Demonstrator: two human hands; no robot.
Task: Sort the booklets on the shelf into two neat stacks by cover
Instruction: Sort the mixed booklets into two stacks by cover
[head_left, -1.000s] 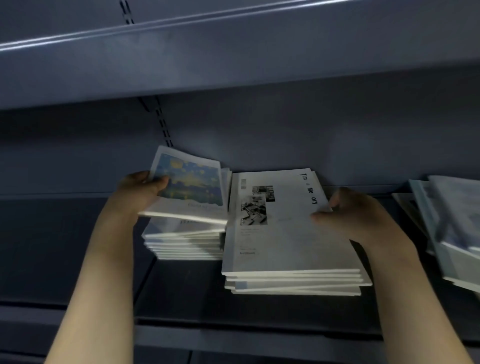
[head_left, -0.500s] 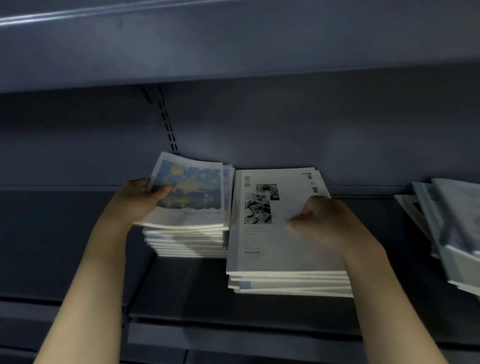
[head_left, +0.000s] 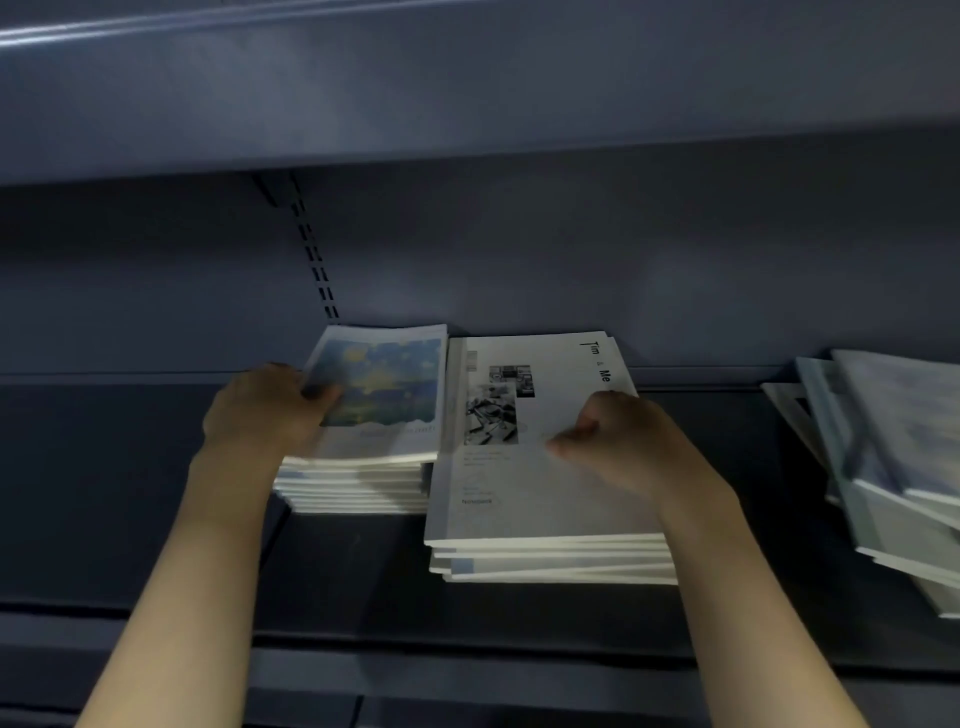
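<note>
Left hand (head_left: 262, 415) grips the painted-cover booklet (head_left: 384, 395) atop the left stack (head_left: 358, 486), thumb curled over its glossy cover; flush beside it, the white photo-cover stack (head_left: 550, 558), flat and squared; right hand (head_left: 623, 441) rests on top, fingers curled, holding nothing visible; loose slanted pile (head_left: 893, 467) far right on the dark metal shelf (head_left: 156, 493).
</note>
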